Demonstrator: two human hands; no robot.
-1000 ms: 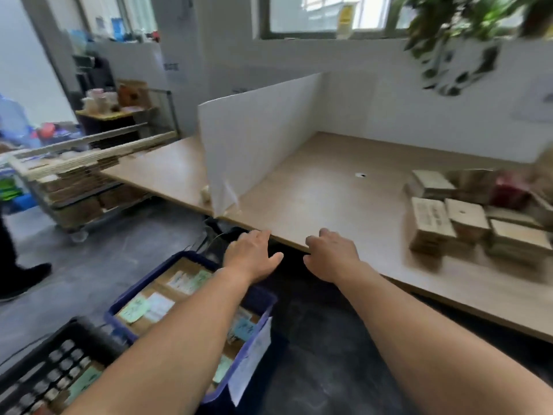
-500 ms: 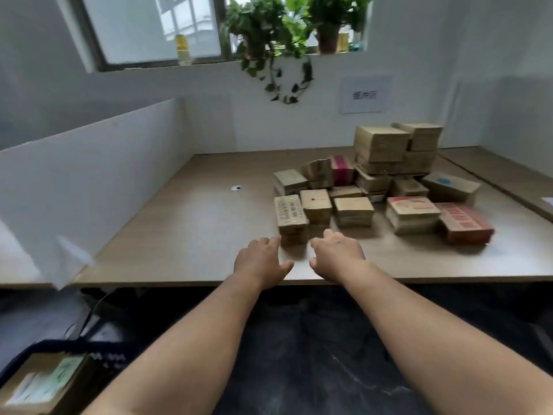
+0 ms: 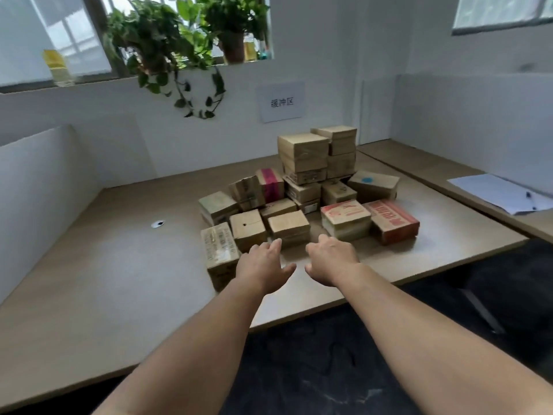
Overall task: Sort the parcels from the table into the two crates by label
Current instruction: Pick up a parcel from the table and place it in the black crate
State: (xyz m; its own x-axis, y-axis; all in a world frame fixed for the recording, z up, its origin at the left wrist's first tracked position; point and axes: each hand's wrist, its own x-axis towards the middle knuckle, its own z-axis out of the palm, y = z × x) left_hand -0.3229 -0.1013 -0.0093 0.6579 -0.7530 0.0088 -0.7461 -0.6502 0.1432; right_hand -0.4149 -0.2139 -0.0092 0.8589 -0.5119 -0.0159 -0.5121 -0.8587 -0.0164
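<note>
Far left, a white upright divider panel [image 3: 39, 187] fences off this side of the light wooden table [image 3: 104, 265], we guess to separate work zones. On the bare top sits a small white sticker with a dark dot [image 3: 157, 224]. The pile of brown cardboard parcels [image 3: 302, 202] sits mid-table, small ones near, taller stacks far, probably dumped there as a holding pile. The nearest long brown parcel with a printed label [image 3: 220, 250] has text too blurred to read. Our left hand [image 3: 263, 266] hovers just near it, fingers loose and spread, holding nothing. Our right hand [image 3: 332, 259] hovers beside it, relaxed and empty too; both look set to grab a near parcel. Right of them, a red-printed carton [image 3: 392, 220] bears unreadable characters. The white paper wall sign [image 3: 281, 101] reads 缓冲区. Far right, white paper sheets with a pen [image 3: 502, 194]. Neither crate is in view.
</note>
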